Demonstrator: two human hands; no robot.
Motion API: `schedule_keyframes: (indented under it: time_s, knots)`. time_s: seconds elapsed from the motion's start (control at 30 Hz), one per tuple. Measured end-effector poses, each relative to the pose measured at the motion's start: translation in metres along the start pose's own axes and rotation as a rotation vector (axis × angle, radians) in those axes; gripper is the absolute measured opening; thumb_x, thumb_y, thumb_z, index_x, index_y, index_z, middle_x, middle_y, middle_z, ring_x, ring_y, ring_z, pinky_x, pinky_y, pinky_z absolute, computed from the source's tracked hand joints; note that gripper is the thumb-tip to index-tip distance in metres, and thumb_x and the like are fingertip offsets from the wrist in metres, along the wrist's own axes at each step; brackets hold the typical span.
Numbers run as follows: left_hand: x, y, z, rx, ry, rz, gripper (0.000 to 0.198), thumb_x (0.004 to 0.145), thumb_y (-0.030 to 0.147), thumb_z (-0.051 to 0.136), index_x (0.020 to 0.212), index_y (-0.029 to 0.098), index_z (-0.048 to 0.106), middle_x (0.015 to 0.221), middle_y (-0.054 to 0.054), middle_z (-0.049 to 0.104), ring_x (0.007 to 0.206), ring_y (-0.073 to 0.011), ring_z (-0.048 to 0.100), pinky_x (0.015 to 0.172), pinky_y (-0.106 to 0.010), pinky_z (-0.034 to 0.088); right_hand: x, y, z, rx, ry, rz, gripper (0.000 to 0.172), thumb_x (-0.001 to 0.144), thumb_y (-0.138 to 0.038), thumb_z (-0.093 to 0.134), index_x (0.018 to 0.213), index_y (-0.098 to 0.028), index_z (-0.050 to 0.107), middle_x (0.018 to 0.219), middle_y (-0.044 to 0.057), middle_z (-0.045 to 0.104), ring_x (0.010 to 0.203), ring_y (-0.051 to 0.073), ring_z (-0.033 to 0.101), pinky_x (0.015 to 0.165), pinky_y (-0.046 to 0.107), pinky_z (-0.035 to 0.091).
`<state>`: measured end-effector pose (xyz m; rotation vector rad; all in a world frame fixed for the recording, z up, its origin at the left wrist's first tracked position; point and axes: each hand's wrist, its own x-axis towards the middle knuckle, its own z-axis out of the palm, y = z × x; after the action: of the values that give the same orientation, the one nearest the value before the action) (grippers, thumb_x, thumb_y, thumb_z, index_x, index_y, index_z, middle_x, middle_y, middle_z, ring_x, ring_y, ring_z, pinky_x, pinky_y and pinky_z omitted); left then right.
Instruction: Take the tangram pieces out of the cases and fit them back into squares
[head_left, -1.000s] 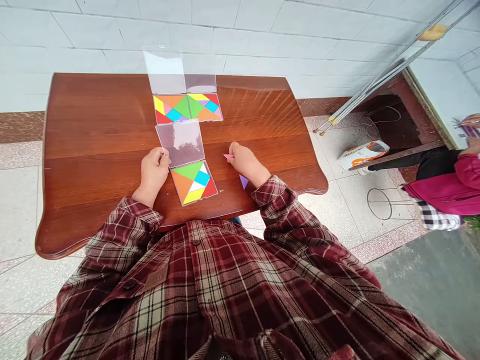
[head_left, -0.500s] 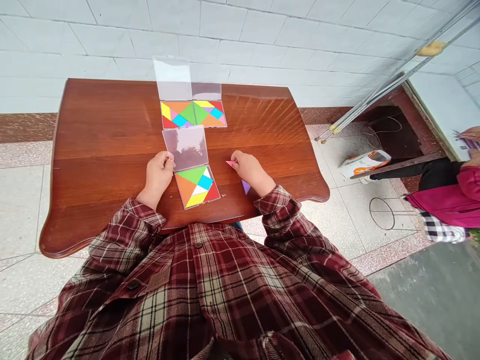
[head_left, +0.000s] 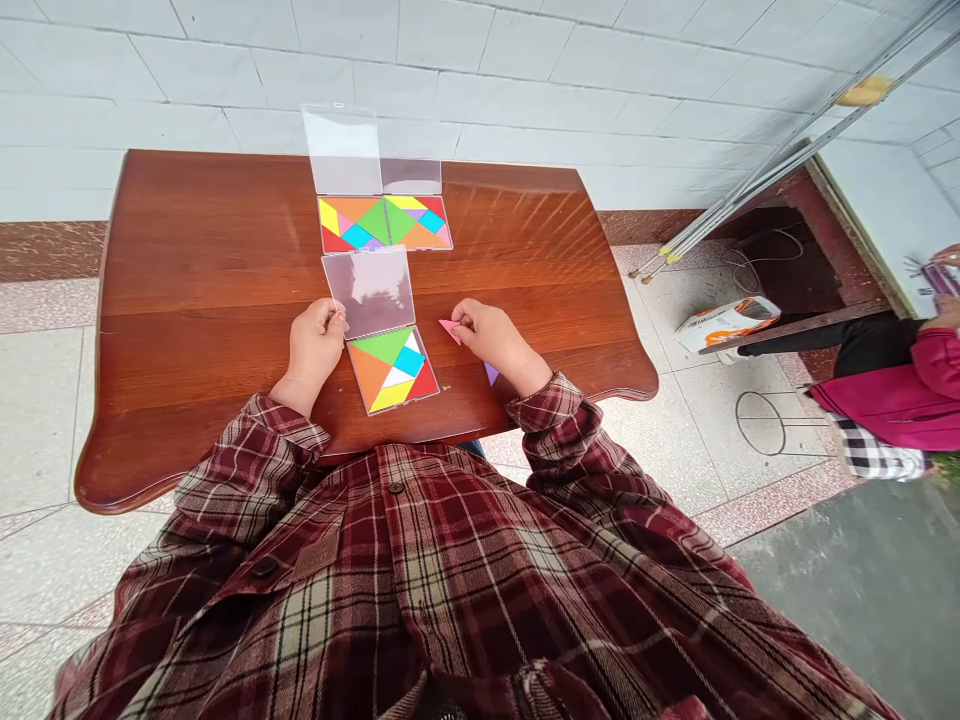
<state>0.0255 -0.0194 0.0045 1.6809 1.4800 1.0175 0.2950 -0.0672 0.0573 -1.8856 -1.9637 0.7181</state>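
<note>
An open clear case (head_left: pixel 391 371) on the wooden table holds green, orange, blue, yellow and red pieces, with white gaps between them. Its transparent lid (head_left: pixel 369 292) is tipped back behind it. My left hand (head_left: pixel 313 340) pinches the lid's left edge. My right hand (head_left: pixel 489 338), right of the case, grips a small pink triangle (head_left: pixel 451 328) between thumb and fingertips. A purple triangle (head_left: pixel 491 373) lies on the table beneath my right wrist, partly hidden by it.
Two filled cases, the left one (head_left: pixel 355 224) and the right one (head_left: pixel 418 222), stand open near the table's back edge (head_left: pixel 510 168). Metal poles (head_left: pixel 757 170) lean at the right. Beyond are a white bag (head_left: pixel 727 322) and a person in a magenta top (head_left: pixel 877 390).
My right hand has moved slightly left toward the case with the pink triangle, which now shows more fully. My left hand stays at the lid. The view has shifted slightly.
</note>
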Motion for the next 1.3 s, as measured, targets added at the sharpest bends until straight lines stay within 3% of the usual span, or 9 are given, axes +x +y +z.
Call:
schedule_keyframes:
  time_s: [0.5,0.8,1.0,1.17,1.3]
  knots:
    - [0.002,-0.005,0.004,0.002,0.013,0.025,0.005,0.08,0.023,0.048,0.079,0.022,0.052,0.068,0.001,0.059,0.064,-0.0138,0.056,0.065,-0.028,0.045,-0.006,-0.022,0.003,0.123,-0.052,-0.038,0.004,0.08,-0.015,0.053,0.078,-0.019,0.054,0.069,-0.002,0.06,0.062,0.011,0.047,0.066,0.025,0.035]
    - [0.001,-0.001,0.005,-0.014,0.007,0.019,0.005,0.081,0.026,0.049,0.079,0.022,0.052,0.067,0.001,0.058,0.064,-0.0138,0.056,0.064,-0.028,0.046,0.001,-0.034,0.017,0.099,-0.113,-0.049,0.006,0.081,-0.016,0.055,0.076,-0.019,0.054,0.075,-0.001,0.062,0.069,0.012,0.05,0.068,0.025,0.036]
    - [0.0,-0.001,0.004,-0.015,0.007,0.019,0.008,0.082,0.029,0.05,0.079,0.022,0.051,0.068,0.0,0.059,0.064,-0.014,0.057,0.065,-0.029,0.047,-0.002,-0.036,0.019,-0.015,-0.075,-0.011,0.005,0.086,-0.021,0.053,0.083,-0.019,0.056,0.076,0.001,0.063,0.068,0.014,0.05,0.065,0.027,0.035]
    - [0.001,-0.001,0.004,-0.002,-0.001,0.013,0.008,0.083,0.029,0.05,0.079,0.022,0.051,0.068,0.0,0.058,0.067,-0.0148,0.057,0.069,-0.03,0.049,-0.005,-0.045,0.022,-0.229,-0.018,-0.025,0.012,0.092,-0.023,0.045,0.094,-0.018,0.057,0.091,0.008,0.067,0.078,0.02,0.056,0.068,0.03,0.037]
    - [0.001,-0.001,0.004,-0.018,-0.01,0.014,0.006,0.083,0.027,0.05,0.08,0.022,0.051,0.069,0.001,0.058,0.066,-0.0144,0.057,0.069,-0.03,0.048,-0.007,-0.053,0.029,-0.334,-0.058,-0.039,0.019,0.093,-0.02,0.04,0.102,-0.017,0.057,0.1,0.012,0.067,0.085,0.024,0.059,0.07,0.032,0.04]
